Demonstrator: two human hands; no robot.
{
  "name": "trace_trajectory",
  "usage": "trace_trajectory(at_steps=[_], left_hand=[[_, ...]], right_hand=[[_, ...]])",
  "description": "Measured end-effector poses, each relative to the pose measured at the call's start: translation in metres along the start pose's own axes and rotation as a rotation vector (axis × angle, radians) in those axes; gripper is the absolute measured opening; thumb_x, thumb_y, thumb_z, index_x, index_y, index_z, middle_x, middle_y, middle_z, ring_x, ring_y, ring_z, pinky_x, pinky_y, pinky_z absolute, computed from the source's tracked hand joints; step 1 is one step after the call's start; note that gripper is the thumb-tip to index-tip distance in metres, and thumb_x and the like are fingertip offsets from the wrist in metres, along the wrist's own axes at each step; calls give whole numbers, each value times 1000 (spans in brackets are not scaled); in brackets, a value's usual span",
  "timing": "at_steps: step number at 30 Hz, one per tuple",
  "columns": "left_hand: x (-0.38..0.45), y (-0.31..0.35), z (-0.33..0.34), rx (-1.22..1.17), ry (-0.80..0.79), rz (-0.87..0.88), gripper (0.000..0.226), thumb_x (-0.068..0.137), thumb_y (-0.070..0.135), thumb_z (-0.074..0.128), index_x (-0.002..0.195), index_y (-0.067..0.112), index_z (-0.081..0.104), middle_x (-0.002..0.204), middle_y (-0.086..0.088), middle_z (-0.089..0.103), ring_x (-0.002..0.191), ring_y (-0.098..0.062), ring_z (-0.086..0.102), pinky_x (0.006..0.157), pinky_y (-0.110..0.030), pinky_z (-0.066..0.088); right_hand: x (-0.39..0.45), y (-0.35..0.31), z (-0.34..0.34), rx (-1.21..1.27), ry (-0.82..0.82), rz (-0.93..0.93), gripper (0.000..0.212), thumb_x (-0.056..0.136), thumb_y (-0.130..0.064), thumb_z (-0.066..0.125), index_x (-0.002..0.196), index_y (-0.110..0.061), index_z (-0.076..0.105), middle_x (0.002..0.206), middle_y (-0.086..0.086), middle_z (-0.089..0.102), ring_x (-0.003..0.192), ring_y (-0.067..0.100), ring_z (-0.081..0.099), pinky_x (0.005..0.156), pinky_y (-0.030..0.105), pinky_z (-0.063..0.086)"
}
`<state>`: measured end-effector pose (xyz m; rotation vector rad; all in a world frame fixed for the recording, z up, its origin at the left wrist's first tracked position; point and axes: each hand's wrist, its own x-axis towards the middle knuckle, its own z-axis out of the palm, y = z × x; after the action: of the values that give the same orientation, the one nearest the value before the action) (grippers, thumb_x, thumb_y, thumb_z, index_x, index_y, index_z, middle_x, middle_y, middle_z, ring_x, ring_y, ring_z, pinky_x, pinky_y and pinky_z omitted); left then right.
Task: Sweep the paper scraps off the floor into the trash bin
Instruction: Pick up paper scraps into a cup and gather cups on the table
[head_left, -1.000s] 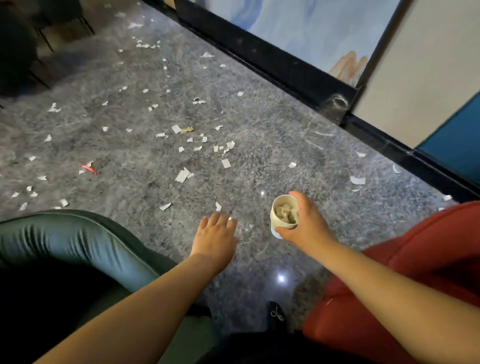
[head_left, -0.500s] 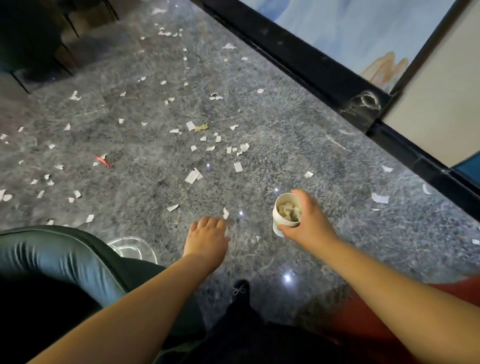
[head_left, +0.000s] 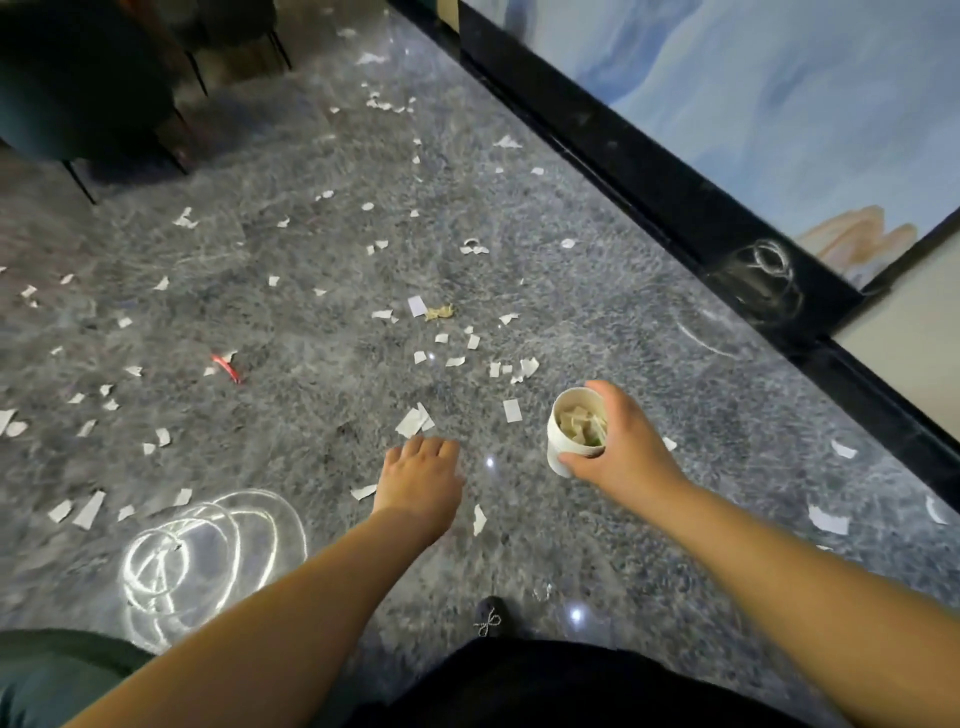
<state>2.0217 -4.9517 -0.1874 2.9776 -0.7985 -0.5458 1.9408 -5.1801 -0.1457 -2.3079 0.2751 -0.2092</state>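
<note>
Several white paper scraps (head_left: 413, 422) lie scattered over the grey speckled floor (head_left: 322, 291), thickest in the middle and at the left. My right hand (head_left: 621, 449) grips a white paper cup (head_left: 571, 428) holding several scraps, kept upright a little above the floor. My left hand (head_left: 418, 478) reaches out low over the floor, palm down, fingers pointing away and nothing in it. One scrap (head_left: 363, 491) lies just left of its wrist, another scrap (head_left: 479, 518) to its right. A red scrap (head_left: 227, 366) lies at the left. No trash bin is in view.
A black skirting (head_left: 675, 208) under a blue painted wall runs diagonally along the right. A dark chair (head_left: 78, 78) on thin legs stands at the top left. My shoe (head_left: 489, 616) shows at the bottom centre, and a green cushion edge (head_left: 47, 670) at the bottom left.
The view has moved forward and left over the floor; the green cushion and the red seat have slid out of sight. My left hand has reached further forward. The cup stays in my right hand.
</note>
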Motion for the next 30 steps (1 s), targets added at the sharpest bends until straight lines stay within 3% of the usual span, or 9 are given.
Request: trace_trajectory(at_steps=[2, 4, 7, 10, 15, 18, 22, 30], left_hand=[[22, -18, -14, -6, 17, -10, 48, 101, 40, 40, 145, 21, 35, 148, 1, 38, 139, -22, 27, 114, -40, 22], [40, -37, -24, -24, 36, -40, 48, 100, 41, 40, 144, 22, 35, 148, 2, 38, 139, -22, 27, 114, -39, 22], [68, -65, -35, -43, 51, -94, 49, 99, 43, 42, 144, 23, 36, 149, 3, 37, 139, -21, 28, 113, -39, 24], [103, -94, -46, -54, 56, -139, 49, 99, 43, 43, 143, 24, 36, 149, 3, 37, 139, -21, 28, 113, -39, 23], [178, -144, -73, -47, 69, -239, 47, 99, 42, 42, 142, 24, 38, 148, 2, 39, 139, -22, 29, 112, -38, 22], [230, -173, -98, -35, 58, -288, 50, 99, 42, 41, 145, 24, 35, 151, 1, 35, 140, -22, 26, 112, -38, 22], [289, -214, -137, -47, 40, -363, 51, 99, 43, 42, 145, 24, 34, 150, 2, 37, 140, -22, 28, 112, -38, 24], [363, -318, -196, -61, 109, -524, 50, 98, 45, 43, 143, 26, 36, 146, 3, 44, 137, -22, 33, 110, -38, 27]], right_hand=[[34, -3, 9, 15, -18, -8, 84, 62, -18, 85, 108, -64, 32, 108, -40, 43, 92, -22, 41, 72, -9, 29], [65, -7, 20, -3, -55, 52, 81, 65, -27, 84, 127, -43, 35, 112, -22, 37, 92, -8, 39, 69, -3, 31], [115, -8, 37, 2, -94, 39, 77, 65, -27, 84, 126, -34, 38, 113, -12, 40, 98, 4, 43, 70, 2, 31], [172, -14, 55, 17, -129, 35, 80, 66, -25, 84, 130, -31, 37, 117, -11, 39, 103, 6, 42, 78, 12, 32], [281, -25, 92, 29, -216, -25, 80, 67, -22, 83, 133, -28, 38, 117, -14, 36, 105, 3, 38, 79, 7, 30], [358, -35, 112, 55, -268, -120, 77, 68, -22, 82, 124, -48, 35, 115, -19, 40, 107, 6, 39, 79, 5, 31], [459, -51, 134, -8, -359, -116, 82, 70, -28, 80, 136, -30, 31, 130, 1, 42, 103, 8, 41, 83, 23, 35], [610, -109, 200, -57, -434, -221, 85, 67, -34, 79, 136, -33, 29, 131, 6, 43, 96, 12, 44, 77, 23, 34]])
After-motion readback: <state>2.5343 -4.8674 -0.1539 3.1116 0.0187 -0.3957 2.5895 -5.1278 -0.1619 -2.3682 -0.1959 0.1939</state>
